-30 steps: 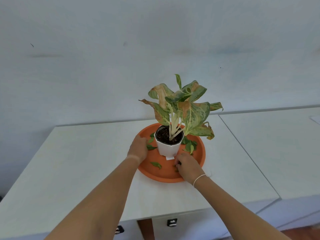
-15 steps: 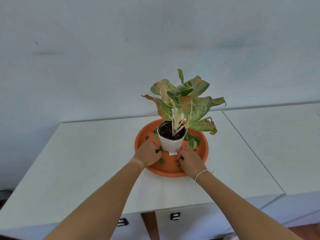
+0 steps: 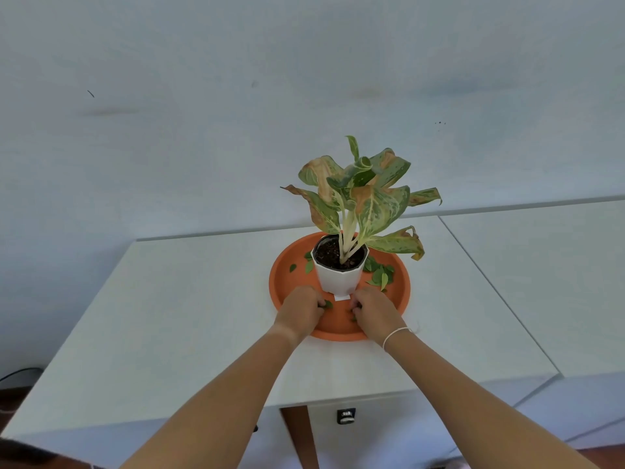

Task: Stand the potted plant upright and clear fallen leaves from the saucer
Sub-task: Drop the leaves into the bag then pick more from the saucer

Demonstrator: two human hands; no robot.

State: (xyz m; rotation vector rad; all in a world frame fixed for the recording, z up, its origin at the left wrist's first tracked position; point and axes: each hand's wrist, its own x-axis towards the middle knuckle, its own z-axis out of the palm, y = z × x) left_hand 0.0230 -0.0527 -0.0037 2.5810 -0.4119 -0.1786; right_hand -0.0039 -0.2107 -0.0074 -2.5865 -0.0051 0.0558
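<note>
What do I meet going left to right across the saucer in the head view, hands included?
Small loose leaves at the saucer's left side → left hand → white pot → right hand → cluster of fallen leaves.

Pot [image 3: 339, 277] upright in saucer [image 3: 399, 292] on surface [image 3: 189, 299].
Leaves [image 3: 381, 275] right of pot; hands before it, possibly touching.

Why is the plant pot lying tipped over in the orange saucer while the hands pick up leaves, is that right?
Not quite: the head view shows the plant pot standing upright in the orange saucer. The hands, left and right, are picking up leaves.
</note>
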